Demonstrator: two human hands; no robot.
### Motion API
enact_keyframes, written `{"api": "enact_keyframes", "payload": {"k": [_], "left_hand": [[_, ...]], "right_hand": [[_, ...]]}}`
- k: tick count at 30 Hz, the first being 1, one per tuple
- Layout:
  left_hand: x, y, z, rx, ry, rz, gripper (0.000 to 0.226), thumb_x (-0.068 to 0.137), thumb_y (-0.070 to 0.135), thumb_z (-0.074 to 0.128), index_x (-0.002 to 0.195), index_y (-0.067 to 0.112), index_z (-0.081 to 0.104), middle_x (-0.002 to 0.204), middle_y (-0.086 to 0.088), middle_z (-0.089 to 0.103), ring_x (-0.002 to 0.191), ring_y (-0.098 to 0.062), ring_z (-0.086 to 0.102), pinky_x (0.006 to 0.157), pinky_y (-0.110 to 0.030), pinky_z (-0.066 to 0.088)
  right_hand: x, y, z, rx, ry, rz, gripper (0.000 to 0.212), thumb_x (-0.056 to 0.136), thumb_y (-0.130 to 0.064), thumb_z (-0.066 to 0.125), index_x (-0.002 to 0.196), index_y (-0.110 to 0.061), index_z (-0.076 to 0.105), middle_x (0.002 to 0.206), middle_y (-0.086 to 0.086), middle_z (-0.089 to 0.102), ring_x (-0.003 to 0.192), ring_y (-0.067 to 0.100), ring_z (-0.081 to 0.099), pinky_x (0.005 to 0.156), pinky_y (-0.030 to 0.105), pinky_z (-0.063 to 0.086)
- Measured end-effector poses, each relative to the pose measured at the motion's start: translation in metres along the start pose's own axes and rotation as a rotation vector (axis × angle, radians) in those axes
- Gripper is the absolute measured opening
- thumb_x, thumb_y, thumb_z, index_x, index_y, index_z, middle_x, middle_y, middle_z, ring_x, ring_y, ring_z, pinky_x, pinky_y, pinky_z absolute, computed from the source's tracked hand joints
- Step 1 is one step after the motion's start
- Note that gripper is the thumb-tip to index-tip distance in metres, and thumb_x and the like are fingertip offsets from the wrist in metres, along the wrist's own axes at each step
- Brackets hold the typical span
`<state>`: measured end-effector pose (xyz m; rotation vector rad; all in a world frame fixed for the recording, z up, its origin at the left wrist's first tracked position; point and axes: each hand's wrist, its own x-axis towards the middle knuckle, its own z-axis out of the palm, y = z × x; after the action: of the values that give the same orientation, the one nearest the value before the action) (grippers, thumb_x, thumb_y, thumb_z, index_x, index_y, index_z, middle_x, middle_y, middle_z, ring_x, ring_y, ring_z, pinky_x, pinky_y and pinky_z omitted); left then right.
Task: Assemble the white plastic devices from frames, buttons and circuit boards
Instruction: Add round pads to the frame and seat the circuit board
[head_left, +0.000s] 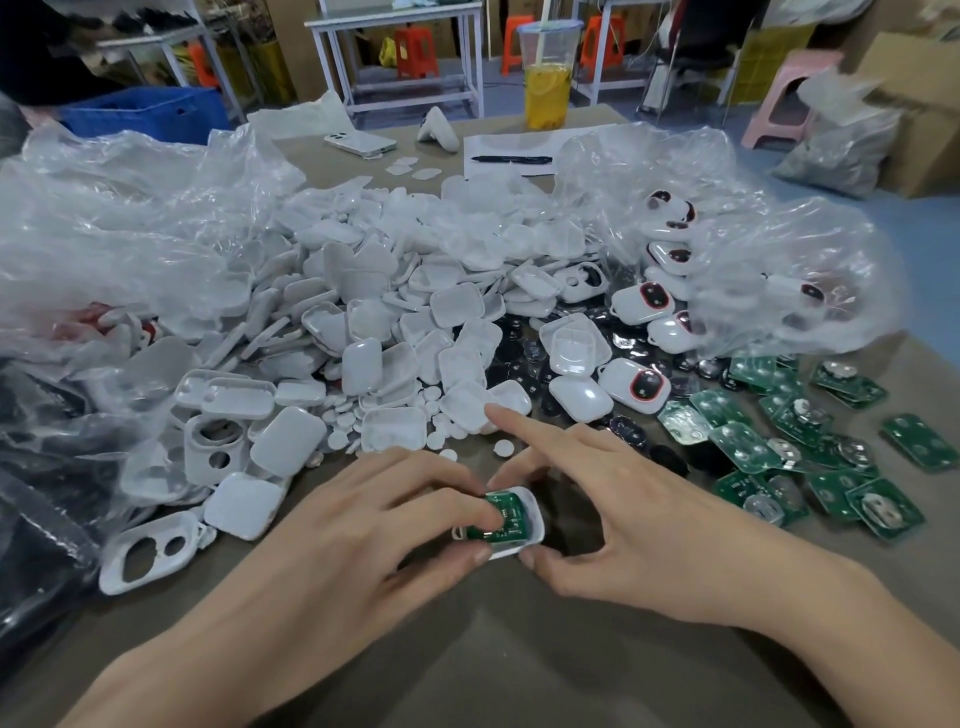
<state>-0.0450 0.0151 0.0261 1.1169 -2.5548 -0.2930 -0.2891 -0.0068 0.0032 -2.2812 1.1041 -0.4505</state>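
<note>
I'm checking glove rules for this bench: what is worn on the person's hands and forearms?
Nothing shows. The left hand and right hand are bare, with no gloves, rings, watch or wrist strap. Both forearms are bare to the picture's edge, with no sleeve in view. Fingernails are short and unpainted.

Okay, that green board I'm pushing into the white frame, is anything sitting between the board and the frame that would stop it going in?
Nothing visible does. The green circuit board already lies inside the white frame, with the left hand pressing on it and the right hand steadying the frame's edge. What is underneath the board is hidden.
</note>
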Motion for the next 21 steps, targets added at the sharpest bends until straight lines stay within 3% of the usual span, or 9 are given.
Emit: {"api": "enact_keyframes", "payload": {"k": [10, 21], "left_hand": [[0.002, 0.0, 0.007, 0.004, 0.025, 0.012, 0.024, 0.098, 0.045, 0.055, 0.111, 0.033, 0.071, 0.117, 0.017, 0.062, 0.106, -0.002, 0.06, 0.091, -0.025, 0.048], [0.003, 0.0, 0.011, -0.045, 0.022, -0.02, 0.024, 0.097, 0.048, 0.054, 0.111, 0.036, 0.07, 0.117, 0.02, 0.059, 0.105, -0.002, 0.061, 0.087, -0.024, 0.048]], "right_hand": [[0.001, 0.001, -0.001, 0.021, -0.009, 0.021, 0.09, 0.083, -0.049, 0.063, 0.15, -0.059, 0.004, 0.129, -0.04, 0.048, 0.131, -0.005, 0.032, 0.104, 0.006, 0.022], [0.0, -0.001, -0.002, 0.014, -0.007, 0.021, 0.088, 0.085, -0.044, 0.066, 0.149, -0.057, 0.008, 0.128, -0.042, 0.046, 0.129, -0.006, 0.033, 0.101, 0.003, 0.021]]}}
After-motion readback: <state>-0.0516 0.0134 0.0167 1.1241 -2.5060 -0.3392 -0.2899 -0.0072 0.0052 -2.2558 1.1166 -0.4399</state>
